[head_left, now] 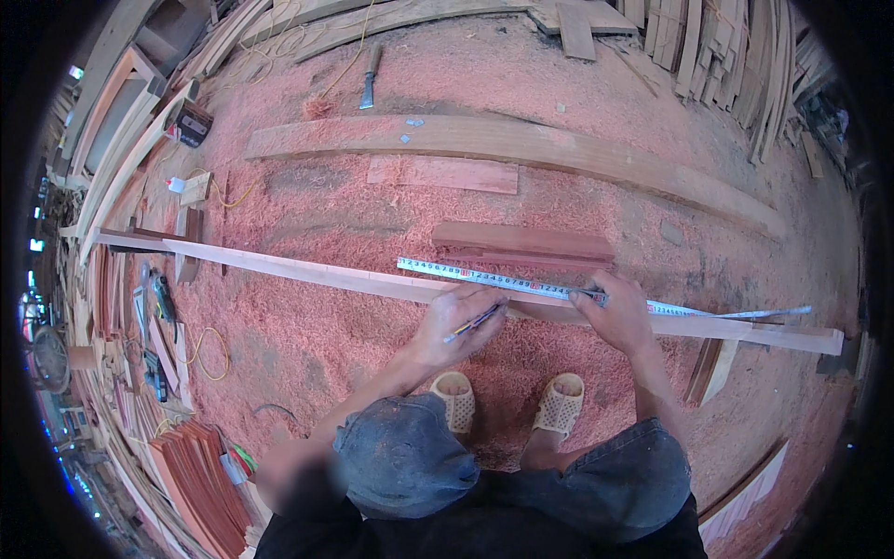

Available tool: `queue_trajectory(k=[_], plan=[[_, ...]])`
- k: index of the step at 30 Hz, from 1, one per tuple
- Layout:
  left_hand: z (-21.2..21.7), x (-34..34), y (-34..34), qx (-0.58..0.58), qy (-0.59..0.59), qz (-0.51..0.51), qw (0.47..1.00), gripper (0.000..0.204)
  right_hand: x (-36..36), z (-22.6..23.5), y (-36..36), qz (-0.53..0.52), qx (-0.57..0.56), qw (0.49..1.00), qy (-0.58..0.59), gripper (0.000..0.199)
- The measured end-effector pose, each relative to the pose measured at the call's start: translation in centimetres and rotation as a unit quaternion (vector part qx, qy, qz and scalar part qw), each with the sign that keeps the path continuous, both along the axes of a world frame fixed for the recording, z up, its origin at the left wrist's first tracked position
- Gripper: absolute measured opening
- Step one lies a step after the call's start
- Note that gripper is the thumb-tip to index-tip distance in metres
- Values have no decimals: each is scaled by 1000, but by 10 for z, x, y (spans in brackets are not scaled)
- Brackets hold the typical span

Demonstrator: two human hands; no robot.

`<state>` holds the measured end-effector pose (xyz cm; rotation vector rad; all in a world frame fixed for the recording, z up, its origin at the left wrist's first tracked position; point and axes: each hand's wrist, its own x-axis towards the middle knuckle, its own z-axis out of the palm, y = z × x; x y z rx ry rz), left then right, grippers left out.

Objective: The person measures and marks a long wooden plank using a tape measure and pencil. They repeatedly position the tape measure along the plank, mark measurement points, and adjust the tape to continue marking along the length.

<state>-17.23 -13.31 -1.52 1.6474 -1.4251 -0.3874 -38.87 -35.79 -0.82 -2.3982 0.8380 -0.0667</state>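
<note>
Tape measure (503, 279), 1 pc.: stretched alongside wood strip (307, 271), pinched by R hand (619, 312). Pencil (463, 330), 1 pc.: gripped in L hand (449, 326), nr. strip's middle.

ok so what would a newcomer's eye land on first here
Probably the pink shavings covering much of the floor, and the long pale strip running across the middle from left to right. Next would come the white tape along the strip, held by the right hand, with the left hand beside it on the strip, a pencil in its fingers.
</note>
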Motion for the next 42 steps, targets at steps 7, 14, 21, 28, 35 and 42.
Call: queue_trajectory(k=[7, 14, 21, 28, 35, 42], plan=[[0, 0, 0, -20, 2, 4, 1000, 23, 2, 6, -1, -6, 25, 1000, 7, 36], [-1, -3, 0, -14, 7, 23, 1000, 21, 3, 6, -1, -6, 33, 999, 19, 36], [-6, -3, 0, -16, 12, 19, 1000, 20, 3, 8, -1, -12, 43, 999, 4, 34], [8, 19, 18, 15, 90, 176, 980, 23, -3, 6, -7, 7, 17, 1000, -7, 36], [1, 54, 25, 67, -95, 97, 988, 24, -21, 8, -28, 11, -2, 999, 36, 37], [-12, 39, 13, 53, -88, 90, 991, 19, -31, 25, -31, 2, 28, 999, 41, 31]])
